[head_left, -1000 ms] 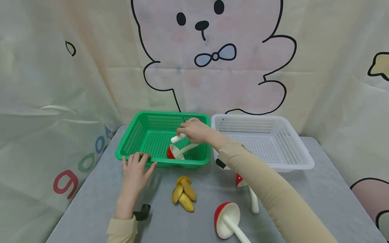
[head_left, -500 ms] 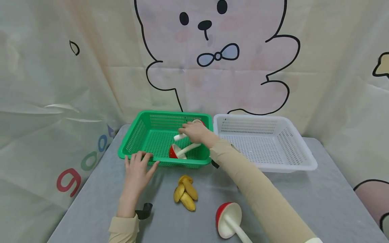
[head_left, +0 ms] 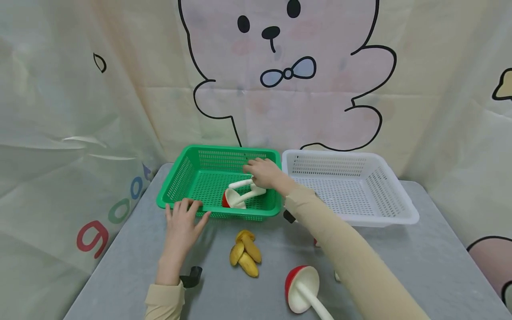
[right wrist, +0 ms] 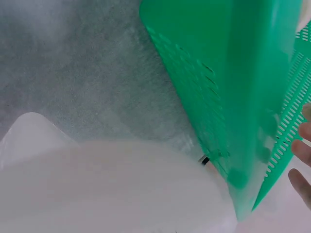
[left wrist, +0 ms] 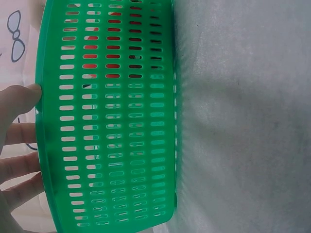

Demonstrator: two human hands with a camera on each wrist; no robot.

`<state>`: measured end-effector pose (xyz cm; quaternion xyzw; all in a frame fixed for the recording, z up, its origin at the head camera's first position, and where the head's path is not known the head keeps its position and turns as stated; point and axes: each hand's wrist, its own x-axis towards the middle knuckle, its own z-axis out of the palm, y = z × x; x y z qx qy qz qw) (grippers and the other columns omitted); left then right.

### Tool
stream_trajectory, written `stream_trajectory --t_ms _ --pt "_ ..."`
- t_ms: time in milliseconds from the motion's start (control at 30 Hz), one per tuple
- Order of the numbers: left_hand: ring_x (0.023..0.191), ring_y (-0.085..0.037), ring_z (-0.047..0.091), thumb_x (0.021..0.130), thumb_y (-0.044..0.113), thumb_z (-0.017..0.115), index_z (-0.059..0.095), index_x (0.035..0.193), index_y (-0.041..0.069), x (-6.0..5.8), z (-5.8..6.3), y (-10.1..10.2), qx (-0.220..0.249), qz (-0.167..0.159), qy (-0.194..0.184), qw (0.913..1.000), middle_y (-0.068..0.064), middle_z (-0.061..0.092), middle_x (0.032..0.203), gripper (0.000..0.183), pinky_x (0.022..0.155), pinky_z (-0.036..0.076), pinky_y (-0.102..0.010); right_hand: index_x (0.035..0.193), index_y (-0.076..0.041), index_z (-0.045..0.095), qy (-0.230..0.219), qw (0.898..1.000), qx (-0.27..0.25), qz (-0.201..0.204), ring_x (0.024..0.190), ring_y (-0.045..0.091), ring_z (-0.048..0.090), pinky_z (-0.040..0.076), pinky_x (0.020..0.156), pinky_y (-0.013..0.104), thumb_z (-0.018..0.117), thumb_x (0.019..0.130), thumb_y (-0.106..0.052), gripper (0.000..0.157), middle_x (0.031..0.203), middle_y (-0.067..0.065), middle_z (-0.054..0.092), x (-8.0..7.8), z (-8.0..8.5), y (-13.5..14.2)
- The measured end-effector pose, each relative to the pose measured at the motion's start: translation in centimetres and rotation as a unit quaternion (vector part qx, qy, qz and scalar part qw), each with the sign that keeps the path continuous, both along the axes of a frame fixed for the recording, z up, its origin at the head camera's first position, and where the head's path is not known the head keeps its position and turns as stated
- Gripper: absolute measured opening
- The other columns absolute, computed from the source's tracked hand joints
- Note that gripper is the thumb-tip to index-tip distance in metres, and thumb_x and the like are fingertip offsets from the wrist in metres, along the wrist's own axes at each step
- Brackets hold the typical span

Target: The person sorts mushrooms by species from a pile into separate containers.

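Note:
My left hand holds the front rim of the green basket, fingers over the edge and thumb at its outer side. In the left wrist view the thumb meets the rim, and red shows through the wall slots. Inside the basket's right half lies a red-capped toy mushroom. A second toy mushroom's white stem lies just behind it, its cap partly hidden below my right hand. That hand hovers over this end with loose fingers; the right wrist view shows its fingers spread apart, holding nothing.
A white basket stands to the right of the green one. On the grey table lie a clump of yellow-brown toy mushrooms and a large red-capped mushroom. Another mushroom is mostly hidden behind my right sleeve.
My right hand has let go of the mushroom it was holding, which now lies in the green basket, and has shifted slightly right. My left hand stays on the rim.

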<state>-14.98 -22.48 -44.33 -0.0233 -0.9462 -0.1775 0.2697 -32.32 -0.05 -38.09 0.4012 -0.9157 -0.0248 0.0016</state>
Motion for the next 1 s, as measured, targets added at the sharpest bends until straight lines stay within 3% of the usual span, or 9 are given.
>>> stream_trajectory --t_ms 600,1000 --pt "0.108 -0.039 0.052 0.084 0.029 0.075 0.066 0.104 0.009 0.0 0.0 0.2 0.007 0.001 -0.008 0.9999 -0.014 0.059 0.107 0.031 0.106 0.019 -0.075 0.121 -0.017 0.063 0.015 0.998 -0.058 0.019 0.095 0.023 0.056 0.048 0.075 0.036 0.062 0.093 -0.019 0.028 0.11 0.004 0.064 4.3 2.3 2.1" --pt "0.106 -0.04 0.052 0.083 0.028 0.076 0.066 0.104 0.007 0.0 0.0 0.2 0.009 -0.006 0.002 0.9999 -0.015 0.059 0.105 0.032 0.105 0.019 -0.076 0.113 -0.02 0.067 0.057 0.989 -0.122 0.057 0.08 0.014 0.051 0.041 0.063 0.024 0.065 0.091 -0.02 0.023 0.106 -0.004 0.065 8.0 3.5 5.0"
